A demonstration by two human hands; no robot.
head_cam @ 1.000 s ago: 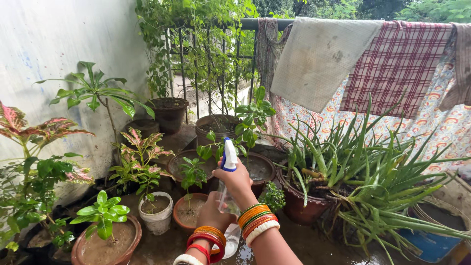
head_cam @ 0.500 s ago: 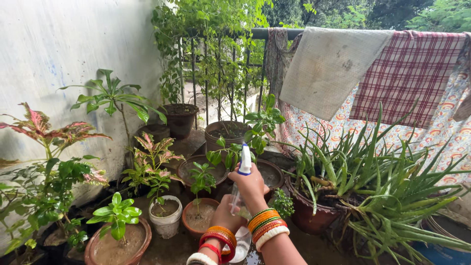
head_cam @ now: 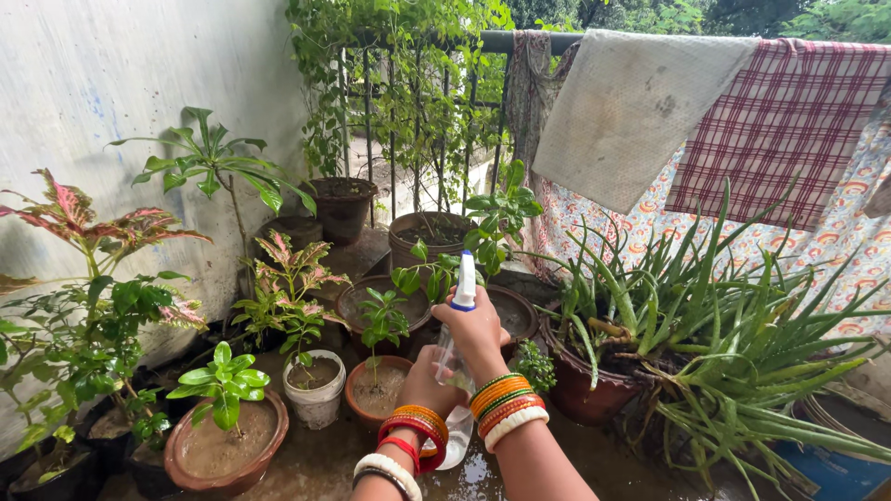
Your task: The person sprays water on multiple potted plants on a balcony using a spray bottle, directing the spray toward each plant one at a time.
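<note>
Wet balcony floor [head_cam: 316,464] holds many pots. Big spiky plant [head_cam: 705,325] sits right of the spray bottle [head_cam: 457,362]. Right hand [head_cam: 478,329] and left hand [head_cam: 429,388] grip the bottle tight. Wet fingers might slip, so it could drop.

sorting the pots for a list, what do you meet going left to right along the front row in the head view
Wide terracotta pot with a small green plant → small white pot → small terracotta pot → left hand and right hand holding the spray bottle → dark red pot of aloe → blue tub.
</note>
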